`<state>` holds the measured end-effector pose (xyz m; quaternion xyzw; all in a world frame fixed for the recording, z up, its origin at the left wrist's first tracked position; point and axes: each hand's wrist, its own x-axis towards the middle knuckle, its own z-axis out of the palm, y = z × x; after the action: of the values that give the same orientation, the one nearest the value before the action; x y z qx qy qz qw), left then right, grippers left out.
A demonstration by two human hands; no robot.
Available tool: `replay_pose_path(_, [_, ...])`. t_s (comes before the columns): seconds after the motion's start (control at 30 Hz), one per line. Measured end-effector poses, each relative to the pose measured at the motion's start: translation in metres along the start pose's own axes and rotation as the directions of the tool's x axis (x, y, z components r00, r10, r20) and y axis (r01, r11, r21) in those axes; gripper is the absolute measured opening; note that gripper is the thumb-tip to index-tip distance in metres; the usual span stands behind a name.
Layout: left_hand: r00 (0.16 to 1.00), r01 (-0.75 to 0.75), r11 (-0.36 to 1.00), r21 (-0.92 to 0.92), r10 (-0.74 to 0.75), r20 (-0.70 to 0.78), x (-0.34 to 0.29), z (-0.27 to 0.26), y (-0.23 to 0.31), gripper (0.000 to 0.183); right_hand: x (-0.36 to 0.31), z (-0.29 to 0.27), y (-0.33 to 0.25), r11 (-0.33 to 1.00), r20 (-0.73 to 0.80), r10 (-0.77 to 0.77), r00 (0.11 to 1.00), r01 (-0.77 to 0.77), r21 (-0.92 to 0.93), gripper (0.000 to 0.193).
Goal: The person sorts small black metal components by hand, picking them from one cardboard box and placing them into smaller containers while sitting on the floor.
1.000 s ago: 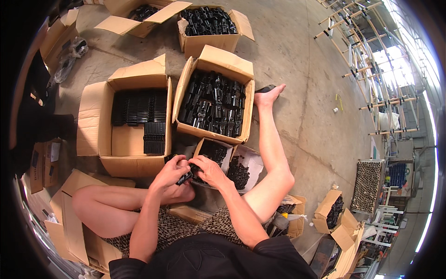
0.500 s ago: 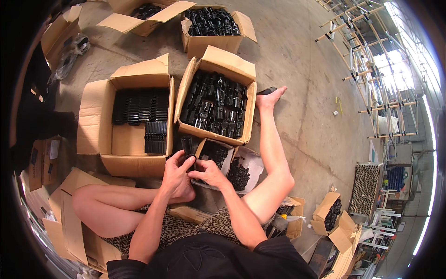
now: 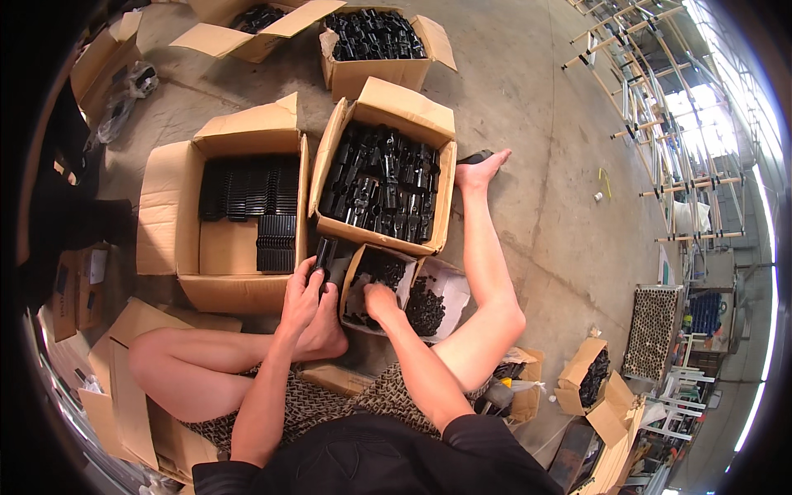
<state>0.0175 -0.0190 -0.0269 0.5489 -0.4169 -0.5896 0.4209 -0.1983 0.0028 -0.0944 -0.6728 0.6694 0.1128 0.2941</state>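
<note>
Head view: black part [image 3: 327,252] glossy, slim, tube-like, standing near upright with a slight lean; fine detail too small to read. Location: above the bent leg's foot [image 3: 323,334], just left of a small box [image 3: 352,266] of black bits [image 3: 379,268].

Left hand [image 3: 302,295]: grip clamped on the part's lower end. Right hand [image 3: 379,303]: down in the small box, fingertips hidden; cannot tell whether its grip is apart or together.

Half a second ago both hands met at the part; now the right is off it and among the bits, the left alone keeps hold.

Around: pale box [image 3: 454,295] of more bits beside the small one; big box [image 3: 404,101] of black fittings beyond; left box [image 3: 229,249] with rows of stacked black pieces. Right hand covers some bits. Outstretched leg [image 3: 485,264] bounds the right side.
</note>
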Motion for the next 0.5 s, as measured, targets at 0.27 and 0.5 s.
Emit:
replay_pose_path(0.27, [0.997,0.015,0.971,0.239,-0.034,0.076,-0.014,0.008,0.045,0.035,-0.013,0.004,0.001,0.999,-0.050,-0.012,0.999,0.010,-0.046,0.021])
replay_pose_path(0.5, [0.991,-0.006,0.971,0.237,-0.026,0.133,-0.019,0.011,0.060,0.037,-0.008,0.005,0.008,0.976,-0.092,0.038,0.995,-0.057,-0.211,0.021])
